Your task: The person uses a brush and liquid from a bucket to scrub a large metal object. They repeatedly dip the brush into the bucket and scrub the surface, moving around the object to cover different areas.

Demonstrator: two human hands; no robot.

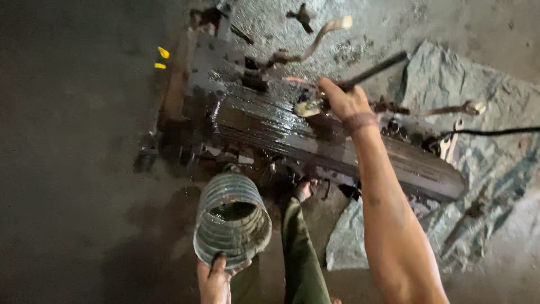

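Observation:
My left hand grips the near rim of a ribbed metal tin, thumb inside; the tin holds dark liquid. My right hand reaches forward, shut on a paintbrush with a long dark handle. Its pale bristles touch the top of a long, wet, oily engine block that lies on the ground. A brown band circles my right wrist.
A grey tarp lies under the block's right end, with a spanner, a black cable and loose metal parts on it. My green trouser leg and foot are just below the block. The floor at left is dark concrete.

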